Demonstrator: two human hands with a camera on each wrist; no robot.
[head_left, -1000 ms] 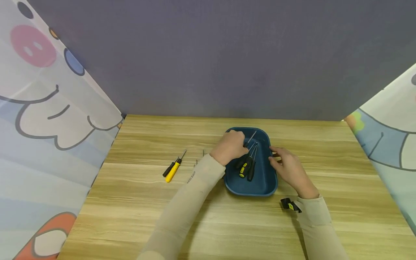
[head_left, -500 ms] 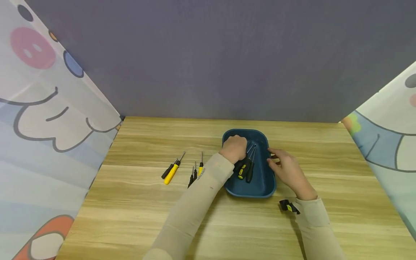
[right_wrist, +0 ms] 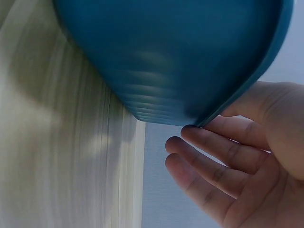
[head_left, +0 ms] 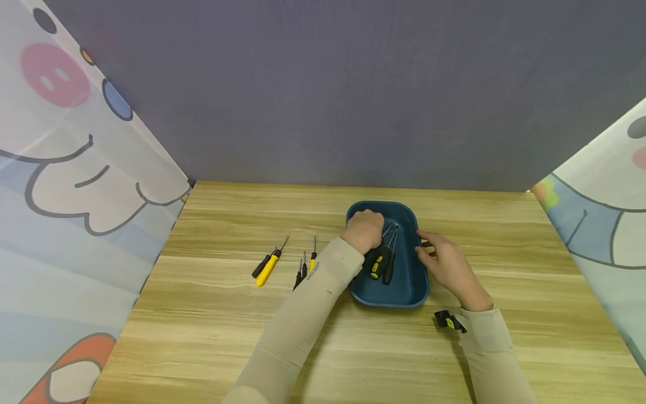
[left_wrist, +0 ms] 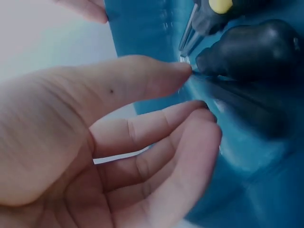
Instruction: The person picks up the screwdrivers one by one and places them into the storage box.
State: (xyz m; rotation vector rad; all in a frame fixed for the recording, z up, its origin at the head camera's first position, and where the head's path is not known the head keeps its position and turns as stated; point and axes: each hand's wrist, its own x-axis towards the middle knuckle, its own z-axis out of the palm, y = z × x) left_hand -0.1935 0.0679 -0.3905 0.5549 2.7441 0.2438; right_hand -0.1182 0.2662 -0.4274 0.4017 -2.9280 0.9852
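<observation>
In the head view my left hand (head_left: 363, 231) reaches down into the blue tray (head_left: 388, 298). In the left wrist view its thumb and fingers (left_wrist: 197, 137) stand apart. The thumb tip is close to a blurred dark screwdriver (left_wrist: 251, 107); whether they touch I cannot tell. Beside it lie a black screwdriver (left_wrist: 251, 52) and one with a yellow handle end (left_wrist: 221, 4). My right hand (right_wrist: 242, 156) pinches the tray's right rim, fingers outside and thumb behind the wall.
Left of the tray lie a yellow screwdriver (head_left: 267, 270), a short black screwdriver (head_left: 261, 266) and several more, partly covered by the left sleeve (head_left: 303, 314). A small black and yellow device (head_left: 448, 321) sits at the right cuff. A grey wall (head_left: 323, 112) stands behind the table.
My left hand has moved slightly right and lower into the tray, and the screwdriver shaft sticking out past it is no longer visible from above. The right hand stays at the rim.
</observation>
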